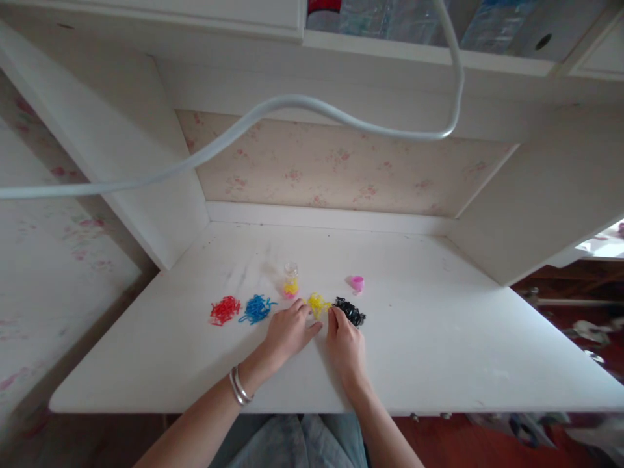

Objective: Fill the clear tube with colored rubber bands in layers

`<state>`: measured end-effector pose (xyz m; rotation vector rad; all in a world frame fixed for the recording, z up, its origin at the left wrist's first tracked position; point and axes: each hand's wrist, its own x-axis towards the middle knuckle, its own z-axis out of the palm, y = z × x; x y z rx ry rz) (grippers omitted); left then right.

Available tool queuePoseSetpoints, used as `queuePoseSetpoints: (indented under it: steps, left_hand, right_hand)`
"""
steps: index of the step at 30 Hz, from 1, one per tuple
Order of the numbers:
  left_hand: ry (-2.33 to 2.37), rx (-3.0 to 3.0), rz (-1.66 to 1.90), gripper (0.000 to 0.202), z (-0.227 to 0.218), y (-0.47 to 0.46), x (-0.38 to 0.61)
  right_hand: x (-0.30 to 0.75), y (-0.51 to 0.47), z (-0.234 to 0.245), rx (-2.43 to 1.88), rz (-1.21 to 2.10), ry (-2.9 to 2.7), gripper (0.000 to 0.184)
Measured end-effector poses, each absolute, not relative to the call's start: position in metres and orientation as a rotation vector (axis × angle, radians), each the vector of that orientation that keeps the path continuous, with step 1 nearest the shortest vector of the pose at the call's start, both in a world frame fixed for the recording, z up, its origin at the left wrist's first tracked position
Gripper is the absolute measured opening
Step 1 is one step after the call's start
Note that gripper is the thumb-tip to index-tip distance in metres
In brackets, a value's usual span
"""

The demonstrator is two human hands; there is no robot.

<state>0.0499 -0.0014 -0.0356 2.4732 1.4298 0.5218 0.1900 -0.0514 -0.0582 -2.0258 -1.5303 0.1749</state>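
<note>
Toward the table's (439,344) front edge, the left hand (290,331) lies open against the yellow bands (318,303); whether the right hand (345,348) pinches any, I cannot tell.

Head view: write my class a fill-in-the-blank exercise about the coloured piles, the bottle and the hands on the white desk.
1. The pile farthest left on the desk is ____.
2. The yellow pile, at the fingertips of the left hand, lies between the blue pile and the ____ pile.
3. The pink lid lies to the ____ of the clear bottle.
4. The bottle holds ____ bands.
Missing words: red; black; right; yellow.
</note>
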Motion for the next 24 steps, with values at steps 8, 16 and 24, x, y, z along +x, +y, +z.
queuePoseSetpoints:
  steps: [8,16,24]
  left_hand:
    - [1.444,2.497,0.451,0.020,-0.035,0.001,0.055]
    - [1.456,2.482,0.468,0.024,-0.047,0.006,0.052]
    - [1.445,2.461,0.504,0.018,-0.048,0.004,0.050]
  right_hand:
    - [0.190,-0.054,-0.057,-1.936,0.197,-1.419,0.044]
    - [0.189,-0.055,-0.054,-1.902,0.176,-1.315,0.046]
    - [0.192,-0.057,-0.054,-1.868,0.244,-1.067,0.045]
